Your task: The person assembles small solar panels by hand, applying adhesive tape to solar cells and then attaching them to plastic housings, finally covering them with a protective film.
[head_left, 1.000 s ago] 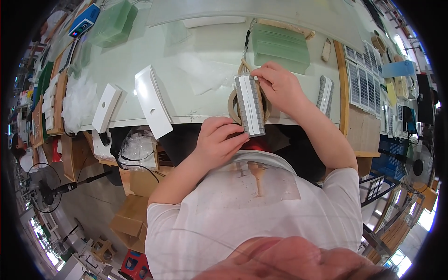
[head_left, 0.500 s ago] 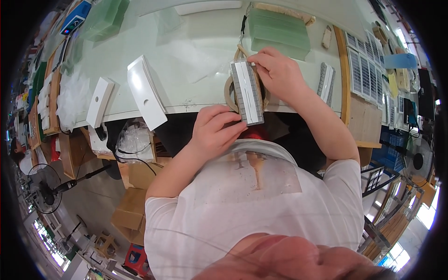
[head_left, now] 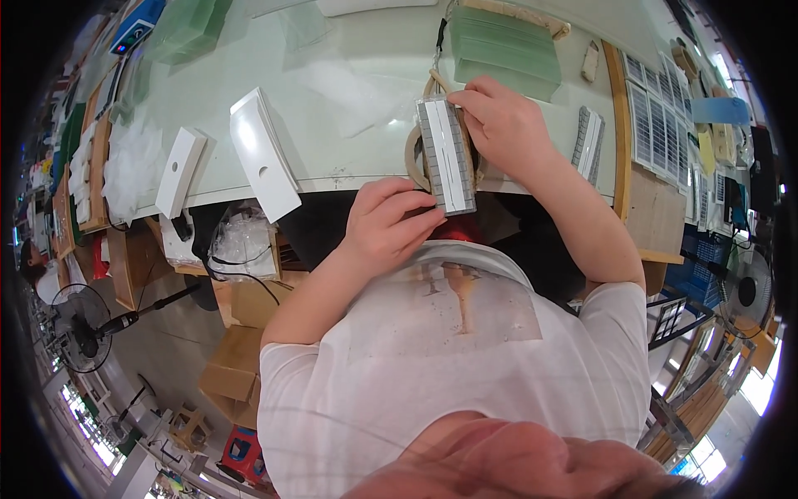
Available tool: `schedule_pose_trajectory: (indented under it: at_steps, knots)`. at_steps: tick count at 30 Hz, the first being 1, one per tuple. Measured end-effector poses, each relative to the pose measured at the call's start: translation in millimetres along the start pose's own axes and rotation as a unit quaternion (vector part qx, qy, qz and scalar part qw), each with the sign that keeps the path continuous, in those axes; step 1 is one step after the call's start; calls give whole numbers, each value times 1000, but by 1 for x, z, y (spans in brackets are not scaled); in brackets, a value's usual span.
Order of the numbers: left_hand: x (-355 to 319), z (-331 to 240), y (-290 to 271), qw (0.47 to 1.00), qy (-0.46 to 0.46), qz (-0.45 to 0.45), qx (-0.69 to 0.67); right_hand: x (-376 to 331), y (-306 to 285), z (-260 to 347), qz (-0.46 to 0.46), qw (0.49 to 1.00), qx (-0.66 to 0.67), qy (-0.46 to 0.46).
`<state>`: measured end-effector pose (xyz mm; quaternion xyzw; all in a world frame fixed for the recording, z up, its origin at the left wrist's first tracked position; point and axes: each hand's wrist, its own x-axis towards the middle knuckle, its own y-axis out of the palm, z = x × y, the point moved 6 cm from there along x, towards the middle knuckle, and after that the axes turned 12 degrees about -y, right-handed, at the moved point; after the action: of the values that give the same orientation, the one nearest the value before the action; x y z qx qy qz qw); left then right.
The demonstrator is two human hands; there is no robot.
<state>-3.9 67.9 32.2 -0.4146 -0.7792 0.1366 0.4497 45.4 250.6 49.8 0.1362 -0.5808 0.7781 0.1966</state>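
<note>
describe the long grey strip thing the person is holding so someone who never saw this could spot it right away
Start at the pale green worktable and follow its near edge. There the left hand and right hand hold a long grey rectangular block of stacked ribbed strips, lying over a tan tape roll. Unlike the plain white rectangular blocks to its left, it is grey and finely ribbed.

Brown cardboard boxes (head_left: 237,366) — under the bench.

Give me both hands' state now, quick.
Left hand: closed on the near end of the grey slatted strip.
Right hand: gripping the strip's far end.
</note>
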Motion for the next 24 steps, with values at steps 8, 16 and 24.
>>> schedule_pose_trajectory:
  at_steps: [8,16,24]
  knots:
    - [3,-9,-40,998,-36,-15,50,2,-26,0,-51,998,32,-3]
    - [-8,69,-134,919,-319,120,198,-19,-43,-5,-52,994,84,46]
    - [-27,110,-158,859,-491,134,-51,-22,-50,-5,-58,991,100,63]
